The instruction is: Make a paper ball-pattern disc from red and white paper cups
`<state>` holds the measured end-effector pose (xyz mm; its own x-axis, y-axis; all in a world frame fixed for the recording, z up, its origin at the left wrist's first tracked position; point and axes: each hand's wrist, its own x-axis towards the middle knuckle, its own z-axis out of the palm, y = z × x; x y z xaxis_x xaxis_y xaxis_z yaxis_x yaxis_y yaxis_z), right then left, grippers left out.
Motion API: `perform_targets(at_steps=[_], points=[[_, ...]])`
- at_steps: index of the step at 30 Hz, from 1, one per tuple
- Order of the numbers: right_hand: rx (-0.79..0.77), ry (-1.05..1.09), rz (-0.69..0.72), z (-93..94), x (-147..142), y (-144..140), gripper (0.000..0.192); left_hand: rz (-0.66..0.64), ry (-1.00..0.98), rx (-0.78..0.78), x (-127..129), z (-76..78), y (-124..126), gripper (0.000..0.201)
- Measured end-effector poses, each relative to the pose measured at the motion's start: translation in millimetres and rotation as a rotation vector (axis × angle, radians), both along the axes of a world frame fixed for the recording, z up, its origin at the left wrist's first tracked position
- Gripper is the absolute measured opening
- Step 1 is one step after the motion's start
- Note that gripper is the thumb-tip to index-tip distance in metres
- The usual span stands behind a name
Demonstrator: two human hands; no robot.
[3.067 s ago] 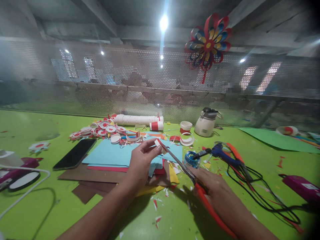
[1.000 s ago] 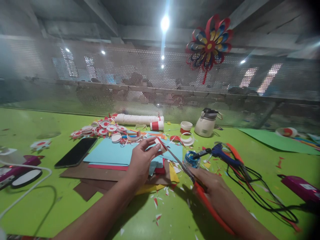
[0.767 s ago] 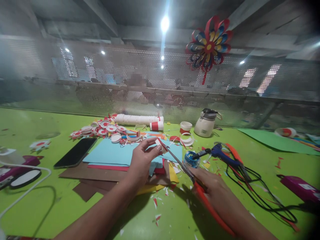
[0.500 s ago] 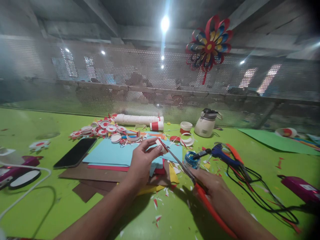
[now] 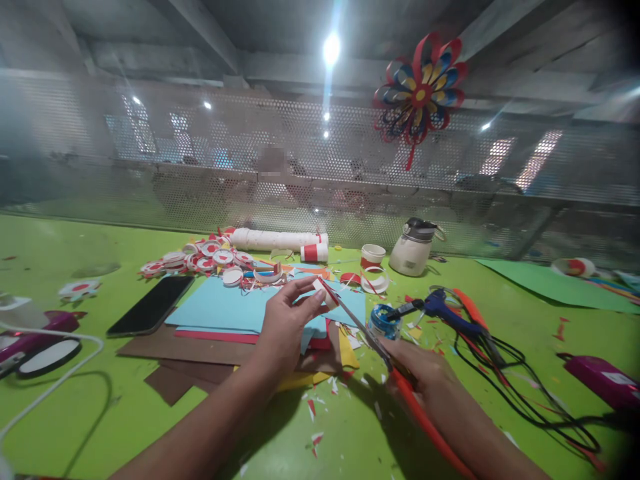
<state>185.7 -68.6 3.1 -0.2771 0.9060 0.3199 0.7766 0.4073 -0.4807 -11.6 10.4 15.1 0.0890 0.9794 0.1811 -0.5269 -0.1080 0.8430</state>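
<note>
My left hand [image 5: 284,324] pinches a small red and white paper piece [image 5: 322,291] above a stack of blue, red and brown paper sheets [image 5: 220,312]. My right hand [image 5: 425,375] grips orange-handled scissors [image 5: 373,342], whose blades reach up to the paper piece at its right edge. A small blue jar [image 5: 381,321] stands just beyond the scissors.
On the green table [image 5: 75,407] lie a black phone [image 5: 151,305], a heap of red and white paper discs [image 5: 203,259], a white roll [image 5: 277,239], a cream kettle [image 5: 413,248], a blue glue gun [image 5: 445,309] with black cords, and pink devices [image 5: 603,381] at both sides. A paper flower [image 5: 419,88] hangs on the mesh screen.
Hands and scissors stay almost in place; the paper piece turns slightly between my fingers while the blades work at its edge.
</note>
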Motion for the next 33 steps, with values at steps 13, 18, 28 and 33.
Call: perform_targets(at_steps=[13, 18, 28, 33], points=[[-0.030, -0.012, -0.028, 3.2, -1.3, -3.9, 0.033, -0.030, -0.022, -0.058, -1.6, 1.5, 0.2, 0.039], [0.012, -0.043, -0.019, -0.9, 3.3, -1.2, 0.036, -0.069, -0.098, -0.035, -3.4, 3.7, 2.6, 0.027], [0.003, -0.068, -0.035, 0.4, 6.1, -1.5, 0.042, -0.023, 0.010, -0.027, -4.1, 1.8, 2.9, 0.036], [0.018, -0.058, -0.041, 2.2, 5.3, -3.0, 0.041, -0.015, 0.005, -0.041, -3.0, 3.1, 0.9, 0.037]])
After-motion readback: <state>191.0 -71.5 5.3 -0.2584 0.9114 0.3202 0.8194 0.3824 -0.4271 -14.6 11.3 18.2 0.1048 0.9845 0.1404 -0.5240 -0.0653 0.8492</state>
